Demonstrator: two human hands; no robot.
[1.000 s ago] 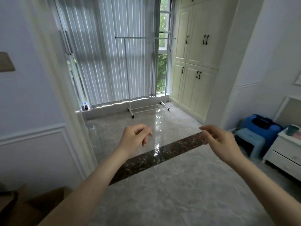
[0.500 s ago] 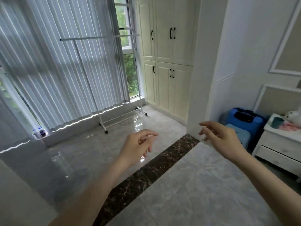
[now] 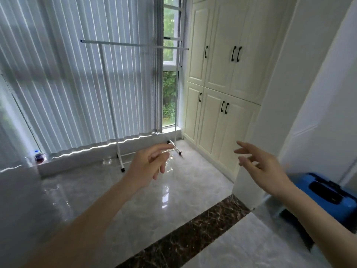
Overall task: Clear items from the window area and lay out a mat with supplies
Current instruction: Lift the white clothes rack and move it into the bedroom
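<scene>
You see cream panelled cupboard doors with black handles (image 3: 222, 78) filling the wall at right of the window. A dark brown marble strip (image 3: 185, 236) crosses the glossy grey tiled floor (image 3: 154, 200). At far right, a bright blue hard-shell case with a black handle (image 3: 326, 192) sits low behind the white wall corner (image 3: 270, 132); it looks like a suitcase, though it's blurred.

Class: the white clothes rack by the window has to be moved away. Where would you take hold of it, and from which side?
Probably grip the near upright of the rack high up, just under the top rail, coming from the room side. It stands upright on small wheels with the blinds close behind, so only the front is open. Both hands, left and right, hold nothing.
</scene>
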